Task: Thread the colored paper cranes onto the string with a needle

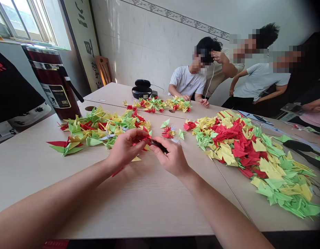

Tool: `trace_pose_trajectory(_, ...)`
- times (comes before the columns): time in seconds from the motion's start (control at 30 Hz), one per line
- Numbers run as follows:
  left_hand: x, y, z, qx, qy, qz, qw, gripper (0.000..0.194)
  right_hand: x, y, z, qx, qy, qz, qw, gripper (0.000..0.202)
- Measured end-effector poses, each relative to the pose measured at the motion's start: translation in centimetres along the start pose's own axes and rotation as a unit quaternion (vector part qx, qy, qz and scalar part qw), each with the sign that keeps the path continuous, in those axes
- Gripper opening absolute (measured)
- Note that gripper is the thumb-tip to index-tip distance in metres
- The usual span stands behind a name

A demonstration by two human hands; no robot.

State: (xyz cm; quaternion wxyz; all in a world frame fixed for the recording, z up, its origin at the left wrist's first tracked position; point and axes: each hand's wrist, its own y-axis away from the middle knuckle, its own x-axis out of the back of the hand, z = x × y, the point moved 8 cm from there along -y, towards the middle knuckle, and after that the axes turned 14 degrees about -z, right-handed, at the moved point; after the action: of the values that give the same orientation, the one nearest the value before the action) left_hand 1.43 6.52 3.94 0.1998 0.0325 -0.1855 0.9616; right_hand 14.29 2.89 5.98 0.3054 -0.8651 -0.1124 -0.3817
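Note:
My left hand (126, 144) is closed, pinching a red folded-paper piece (147, 136) between thumb and fingers. My right hand (172, 154) is wrapped round a slim dark tool (160, 144), its tip touching or close to the red paper. The fingers hide much of the tool, so its kind is unclear. Behind and left of my hands lies a loose pile of red, yellow and green folded paper pieces (97, 126), shaped like origami cranes. Beyond my right hand sit a few loose pieces (167, 132). A larger heap (240, 145) spreads over the right side.
A dark red vacuum flask (52, 81) stands at the table's left. Across the table (139, 204) are an open black case (141, 90) and another paper pile (157, 103). Black-handled scissors (300, 146) lie far right. A person in a white shirt (187, 81) sits opposite; others are beyond.

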Motion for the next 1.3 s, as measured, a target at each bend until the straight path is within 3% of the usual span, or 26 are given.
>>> trace_pose_trajectory(0.53, -0.5, 0.2, 0.8, -0.017, -0.160, -0.035, 0.986, 0.013, -0.4, -0.2, 0.4, -0.007, 0.046, -0.024, 0.999, 0.020)
trace_pose_trajectory(0.8, -0.3, 0.0, 0.3, -0.010, -0.132, -0.039, 0.990, 0.016, -0.1, 0.1, 0.5, 0.016, 0.004, 0.018, 1.000, 0.018)
trace_pose_trajectory(0.93, -0.5, -0.1, 0.3, -0.003, -0.150, -0.050, 0.987, 0.016, 0.1, 0.3, 0.4, 0.022, -0.073, 0.052, 0.996, 0.030)
trace_pose_trajectory(1.1, -1.6, 0.2, 1.0, -0.008, -0.249, -0.094, 0.964, 0.013, -0.3, 0.3, 0.1, 0.025, -0.065, 0.046, 0.997, 0.005)
trace_pose_trajectory(1.2, -1.8, 0.1, 1.2, -0.021, -0.289, -0.108, 0.951, 0.016, -0.2, 0.0, 1.6, -0.005, -0.089, 0.038, 0.995, 0.007)
trace_pose_trajectory(1.3, -1.3, -0.3, 1.6, -0.052, -0.329, -0.098, 0.938, 0.018, 1.0, -0.2, 4.9, -0.058, -0.100, 0.082, 0.990, 0.013)
